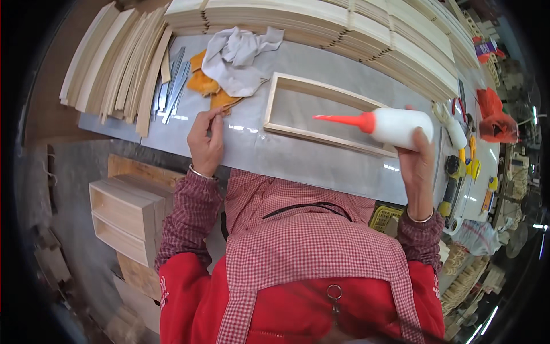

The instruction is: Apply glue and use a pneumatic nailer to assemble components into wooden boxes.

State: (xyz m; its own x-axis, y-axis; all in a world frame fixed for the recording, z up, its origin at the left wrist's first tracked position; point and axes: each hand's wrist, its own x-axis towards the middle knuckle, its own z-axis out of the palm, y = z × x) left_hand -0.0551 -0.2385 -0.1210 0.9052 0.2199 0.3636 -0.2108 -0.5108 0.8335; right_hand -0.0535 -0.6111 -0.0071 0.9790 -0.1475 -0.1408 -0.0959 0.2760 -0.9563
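My right hand [421, 163] is wrapped round a white squeeze bottle [401, 127], held tilted on its side. Its long red nozzle [341, 119] points left over a narrow rectangular wooden frame [279, 127], which lies on the grey tabletop [260, 155]. The bottle hides part of the frame's right end. My left hand [206, 140] is at the table's near edge, thumb and forefinger pinched at the lower corner of an orange cloth [203, 84]. A crumpled whitish cloth [235, 63] lies partly over the orange one.
Long stacks of wooden strips [309, 20] line the table's far side, with more strips [114, 63] at the left. Thin metal strips [175, 86] lie beside the cloths. Yellow-and-black tools [455, 166] and a red plastic bag [495, 117] sit right. Wooden boxes [123, 212] stand low on the left.
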